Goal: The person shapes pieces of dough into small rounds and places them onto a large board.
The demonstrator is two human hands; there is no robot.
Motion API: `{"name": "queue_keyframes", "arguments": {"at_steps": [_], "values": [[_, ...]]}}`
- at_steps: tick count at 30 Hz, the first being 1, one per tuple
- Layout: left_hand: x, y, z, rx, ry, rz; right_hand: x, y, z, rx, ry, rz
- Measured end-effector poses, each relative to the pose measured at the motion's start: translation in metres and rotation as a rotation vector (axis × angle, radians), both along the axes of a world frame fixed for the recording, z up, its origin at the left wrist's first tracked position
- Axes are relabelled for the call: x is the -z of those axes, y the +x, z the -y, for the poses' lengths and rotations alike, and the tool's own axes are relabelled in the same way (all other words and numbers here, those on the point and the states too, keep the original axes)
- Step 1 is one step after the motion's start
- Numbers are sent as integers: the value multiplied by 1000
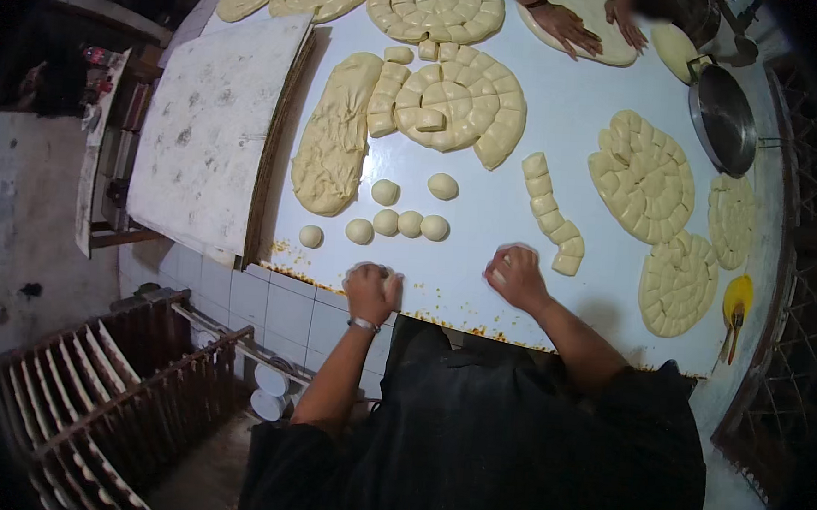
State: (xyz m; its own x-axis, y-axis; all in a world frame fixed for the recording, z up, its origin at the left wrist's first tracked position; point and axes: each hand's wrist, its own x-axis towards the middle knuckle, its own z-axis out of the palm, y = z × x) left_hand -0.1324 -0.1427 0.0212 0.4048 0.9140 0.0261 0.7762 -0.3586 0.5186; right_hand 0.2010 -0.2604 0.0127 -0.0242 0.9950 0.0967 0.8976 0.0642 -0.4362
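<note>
My left hand [372, 292], with a metal band at its wrist, is cupped at the table's front edge over a dough piece, mostly hidden by the fingers. Further right, my right hand [517, 277] curls round another dough piece that shows only in part between thumb and fingers. Just beyond my left hand a row of round dough balls [410, 224] lies on the white table [484, 217], with a few single balls [386, 193] around it. A strip of cut dough [553, 213] lies beyond my right hand.
A long dough slab [334, 136] and a scored dough round [461, 101] lie further back. More cut dough [644, 175] and a metal pan [722, 119] are at right. Another person's hands [568, 28] press dough at the far side. A board [216, 134] stands left; a slatted rack [96, 396] is below.
</note>
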Motion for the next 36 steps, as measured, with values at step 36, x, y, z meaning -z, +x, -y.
{"name": "queue_keyframes", "arguments": {"at_steps": [36], "values": [[-52,-91,-83,380,-355,103,-87,-113,-183,299,146,-242]]}}
